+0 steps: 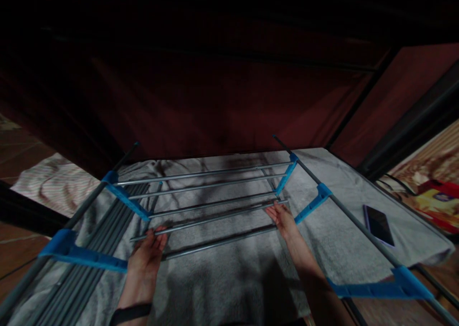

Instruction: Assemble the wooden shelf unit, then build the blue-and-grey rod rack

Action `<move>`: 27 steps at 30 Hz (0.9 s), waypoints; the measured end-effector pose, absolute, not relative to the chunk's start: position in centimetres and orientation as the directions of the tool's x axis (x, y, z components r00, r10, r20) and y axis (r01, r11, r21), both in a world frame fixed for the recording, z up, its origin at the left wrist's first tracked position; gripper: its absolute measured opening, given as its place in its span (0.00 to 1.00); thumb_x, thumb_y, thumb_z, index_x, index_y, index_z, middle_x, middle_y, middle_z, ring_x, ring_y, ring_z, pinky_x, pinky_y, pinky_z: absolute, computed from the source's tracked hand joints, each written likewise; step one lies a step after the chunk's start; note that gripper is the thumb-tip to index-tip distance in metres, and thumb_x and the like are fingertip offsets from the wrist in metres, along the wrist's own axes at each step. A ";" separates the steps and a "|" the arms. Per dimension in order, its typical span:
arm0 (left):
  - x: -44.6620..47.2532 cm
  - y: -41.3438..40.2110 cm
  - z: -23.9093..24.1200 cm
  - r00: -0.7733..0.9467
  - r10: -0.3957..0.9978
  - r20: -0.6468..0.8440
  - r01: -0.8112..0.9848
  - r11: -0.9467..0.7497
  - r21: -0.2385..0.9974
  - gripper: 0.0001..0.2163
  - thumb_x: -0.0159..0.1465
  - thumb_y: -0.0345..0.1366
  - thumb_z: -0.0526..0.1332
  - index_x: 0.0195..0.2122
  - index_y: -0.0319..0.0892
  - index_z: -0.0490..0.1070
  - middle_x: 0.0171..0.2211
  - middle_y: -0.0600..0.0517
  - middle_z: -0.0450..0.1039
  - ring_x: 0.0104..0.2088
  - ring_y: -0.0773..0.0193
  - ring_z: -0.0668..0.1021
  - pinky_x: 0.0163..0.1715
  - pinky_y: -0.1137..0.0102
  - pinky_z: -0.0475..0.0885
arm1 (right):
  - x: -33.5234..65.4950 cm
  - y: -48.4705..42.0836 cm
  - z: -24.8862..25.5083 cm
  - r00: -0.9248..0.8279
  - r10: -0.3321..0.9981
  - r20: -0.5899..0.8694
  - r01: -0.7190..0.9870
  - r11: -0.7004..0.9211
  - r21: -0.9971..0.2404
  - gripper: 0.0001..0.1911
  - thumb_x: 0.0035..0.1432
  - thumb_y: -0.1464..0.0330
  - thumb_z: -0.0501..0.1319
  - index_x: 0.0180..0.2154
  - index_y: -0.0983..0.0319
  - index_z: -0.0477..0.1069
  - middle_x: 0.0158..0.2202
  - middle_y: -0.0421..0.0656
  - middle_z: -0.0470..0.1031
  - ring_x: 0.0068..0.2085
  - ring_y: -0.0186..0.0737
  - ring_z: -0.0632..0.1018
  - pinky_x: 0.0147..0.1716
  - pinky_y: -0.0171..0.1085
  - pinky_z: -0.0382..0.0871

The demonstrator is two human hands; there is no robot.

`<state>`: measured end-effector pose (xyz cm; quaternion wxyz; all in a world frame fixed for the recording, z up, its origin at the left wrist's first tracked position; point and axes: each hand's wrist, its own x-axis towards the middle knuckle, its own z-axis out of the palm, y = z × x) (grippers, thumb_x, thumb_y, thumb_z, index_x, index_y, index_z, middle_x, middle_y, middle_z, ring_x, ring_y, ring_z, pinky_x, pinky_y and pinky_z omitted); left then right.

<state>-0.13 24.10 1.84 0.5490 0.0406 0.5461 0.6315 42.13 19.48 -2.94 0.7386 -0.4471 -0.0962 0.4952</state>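
Note:
A loose grey metal rod (215, 219) runs slantwise between my hands. My left hand (146, 255) has its fingers closed around the rod near its left end. At the other end, my right hand (283, 219) pinches it. Around my hands stands a partly built rack with blue plastic brackets on its left pole (89, 202) and right pole (353, 218). Several crossbars (211, 175) span the far brackets. The left near bracket (86, 255) lies close to my left wrist; a right bracket (312, 204) sits just beyond my right hand.
A bundle of grey rods (102, 240) lies on the left over a grey blanket (201, 287). To the right, a phone (379, 224) rests on the cloth, with a red and yellow package (437, 201) farther out. A dark red panel (222, 101) closes off the far side.

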 end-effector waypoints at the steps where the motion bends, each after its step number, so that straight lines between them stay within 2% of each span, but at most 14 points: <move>1: -0.1 24.1 1.9 -0.396 0.730 -0.557 -0.649 0.207 0.732 0.10 0.64 0.22 0.57 0.27 0.40 0.69 0.27 0.52 0.76 0.28 0.68 0.79 0.32 0.74 0.78 | 42.1 19.5 -2.9 0.495 0.814 -0.303 -0.646 0.113 -0.755 0.17 0.43 0.68 0.77 0.28 0.60 0.68 0.28 0.38 0.78 0.33 0.40 0.82 0.42 0.44 0.81; 8: 0.2 24.2 2.2 -0.415 0.698 -0.583 -0.679 0.189 0.709 0.12 0.66 0.22 0.55 0.26 0.38 0.69 0.23 0.54 0.73 0.22 0.71 0.76 0.24 0.78 0.75 | 42.2 19.5 -2.1 0.441 0.855 -0.274 -0.667 0.108 -0.737 0.13 0.46 0.69 0.74 0.33 0.60 0.73 0.34 0.41 0.82 0.37 0.41 0.83 0.41 0.43 0.81; 16: 0.4 24.1 2.8 -0.401 0.709 -0.580 -0.661 0.214 0.719 0.13 0.69 0.25 0.53 0.27 0.39 0.69 0.24 0.52 0.74 0.24 0.71 0.77 0.26 0.79 0.75 | 42.3 19.6 -2.9 0.500 0.807 -0.313 -0.667 0.128 -0.734 0.16 0.44 0.69 0.76 0.28 0.60 0.68 0.29 0.39 0.79 0.33 0.39 0.81 0.42 0.42 0.81; 21: 0.2 24.2 2.4 -0.394 0.714 -0.579 -0.674 0.204 0.710 0.15 0.70 0.27 0.50 0.27 0.41 0.69 0.26 0.52 0.75 0.28 0.70 0.79 0.30 0.77 0.77 | 42.6 19.7 -3.0 0.490 0.811 -0.319 -0.659 0.105 -0.745 0.19 0.39 0.66 0.78 0.27 0.60 0.69 0.27 0.38 0.78 0.31 0.38 0.81 0.41 0.41 0.81; 27: 0.5 24.1 2.0 -0.410 0.723 -0.556 -0.676 0.168 0.718 0.14 0.68 0.25 0.52 0.26 0.41 0.69 0.24 0.54 0.73 0.25 0.70 0.77 0.30 0.76 0.77 | 42.6 19.6 -3.3 0.517 0.799 -0.307 -0.643 0.126 -0.756 0.19 0.38 0.63 0.79 0.27 0.60 0.71 0.26 0.37 0.78 0.30 0.37 0.80 0.40 0.40 0.82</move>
